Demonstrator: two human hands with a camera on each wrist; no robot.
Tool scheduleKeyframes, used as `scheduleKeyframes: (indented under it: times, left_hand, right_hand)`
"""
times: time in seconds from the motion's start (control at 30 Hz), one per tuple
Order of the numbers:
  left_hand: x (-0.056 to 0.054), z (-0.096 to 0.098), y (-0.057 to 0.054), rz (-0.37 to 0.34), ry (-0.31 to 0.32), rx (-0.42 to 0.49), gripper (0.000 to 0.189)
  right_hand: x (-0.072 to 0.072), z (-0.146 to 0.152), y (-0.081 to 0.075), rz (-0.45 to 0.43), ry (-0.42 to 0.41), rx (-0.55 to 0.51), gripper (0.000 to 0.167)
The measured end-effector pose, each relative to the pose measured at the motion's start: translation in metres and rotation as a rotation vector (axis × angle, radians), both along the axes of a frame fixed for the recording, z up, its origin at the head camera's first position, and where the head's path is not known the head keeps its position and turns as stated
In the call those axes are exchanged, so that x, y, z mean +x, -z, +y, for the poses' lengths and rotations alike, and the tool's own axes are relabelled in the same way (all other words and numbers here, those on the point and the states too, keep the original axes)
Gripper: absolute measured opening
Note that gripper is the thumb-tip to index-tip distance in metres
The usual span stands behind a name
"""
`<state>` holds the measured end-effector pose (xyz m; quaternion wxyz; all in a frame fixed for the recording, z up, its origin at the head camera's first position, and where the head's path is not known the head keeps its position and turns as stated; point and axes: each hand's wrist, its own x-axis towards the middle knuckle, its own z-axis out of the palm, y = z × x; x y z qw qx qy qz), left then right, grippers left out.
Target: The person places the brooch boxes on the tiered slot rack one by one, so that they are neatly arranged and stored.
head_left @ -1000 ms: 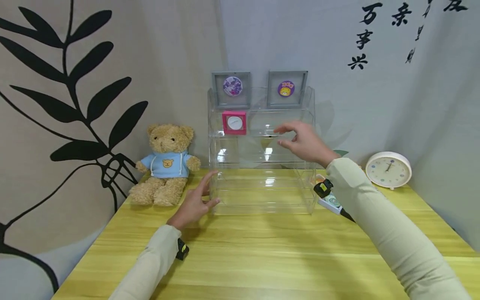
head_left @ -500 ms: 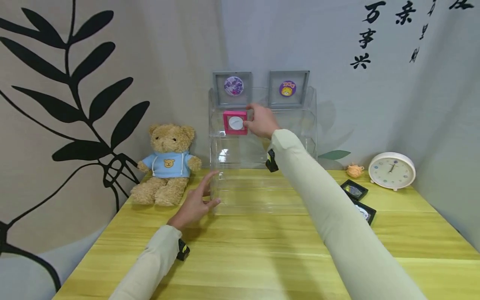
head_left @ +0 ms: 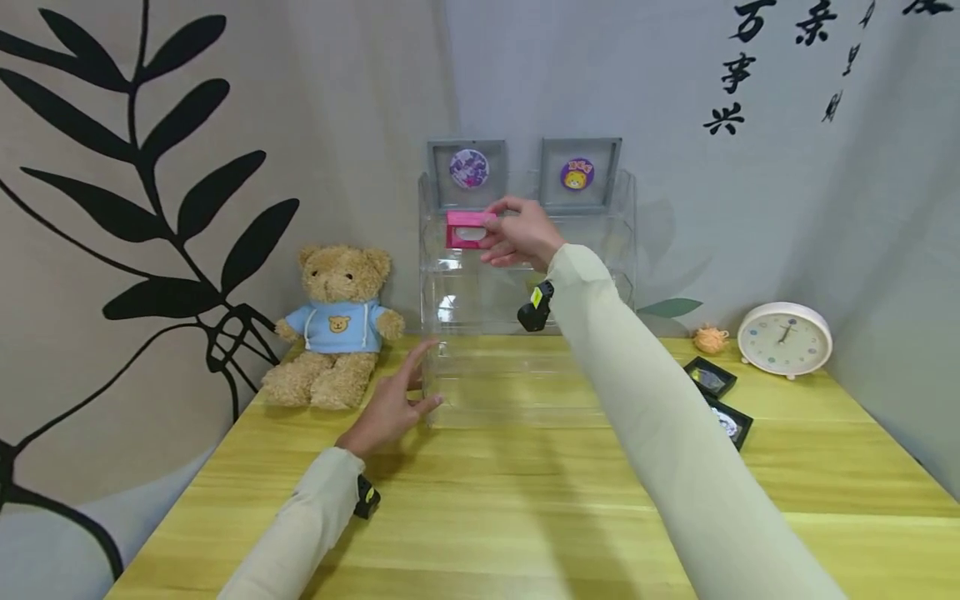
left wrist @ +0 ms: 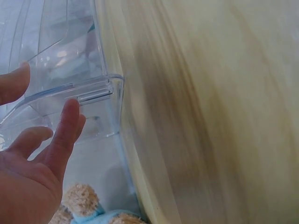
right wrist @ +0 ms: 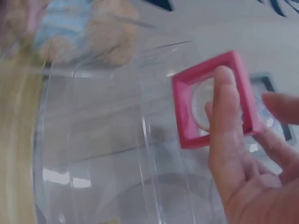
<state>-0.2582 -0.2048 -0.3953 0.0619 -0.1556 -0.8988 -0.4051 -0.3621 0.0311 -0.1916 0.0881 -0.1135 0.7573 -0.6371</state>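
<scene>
My right hand (head_left: 528, 232) pinches a small pink square display frame (head_left: 470, 218) with a white disc inside, by its right side. In the right wrist view the frame (right wrist: 183, 112) tilts, one finger across its front, close over the clear tiers. The tiered clear plastic display stand (head_left: 517, 414) stands upright on the table. My left hand (head_left: 386, 412) is at the stand's lower left side, thumb and fingers spread; in the left wrist view its fingertips are right at the clear edge (left wrist: 93, 88).
Two grey frames (head_left: 442, 196) with round badges stand on the top tier. A teddy bear (head_left: 337, 325) in blue sits left of the stand. To the right lie two black frames (head_left: 710, 377), an orange figurine (head_left: 710, 339) and a white clock (head_left: 784, 340). Wooden tabletop (head_left: 487, 517) extends in front.
My right hand has moved left to the pink frame and taken hold of it. The frame has since tipped and risen slightly. My left hand has stayed in place.
</scene>
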Motion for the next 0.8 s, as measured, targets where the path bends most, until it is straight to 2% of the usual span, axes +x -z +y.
scheduleKeyframes:
  times: [0.1,0.2,0.3,0.4,0.47,0.53,0.63,0.8]
  left_hand:
    - [-0.001,-0.001,0.0,-0.004,-0.001,0.002,0.092]
    - [-0.001,-0.001,0.001,-0.002,-0.003,0.007,0.092]
    - [-0.002,0.0,0.001,0.0,-0.005,0.012,0.093]
    - [-0.003,0.0,0.002,-0.003,0.001,0.014,0.093]
    - [-0.003,0.0,0.002,-0.007,0.003,0.014,0.093]
    - [-0.002,0.0,0.002,-0.01,0.007,0.017,0.093]
    - [-0.001,0.0,0.003,-0.01,0.005,0.021,0.094]
    - [-0.002,-0.001,0.003,0.003,0.007,0.024,0.093]
  right_hand:
    - [0.004,0.008,0.0,-0.053,0.012,-0.054,0.032]
    - [0.005,0.014,0.005,-0.025,0.06,-0.032,0.027]
    - [0.004,0.017,0.01,0.081,0.099,0.008,0.018]
    - [-0.002,0.016,0.015,0.264,0.148,0.106,0.012]
    - [-0.006,0.015,0.017,0.393,0.192,0.204,0.021]
    - [-0.009,0.013,0.017,0.478,0.225,0.307,0.032]
    - [-0.016,0.009,0.016,0.513,0.222,0.39,0.038]
    - [-0.023,-0.001,0.021,0.52,0.211,0.481,0.032]
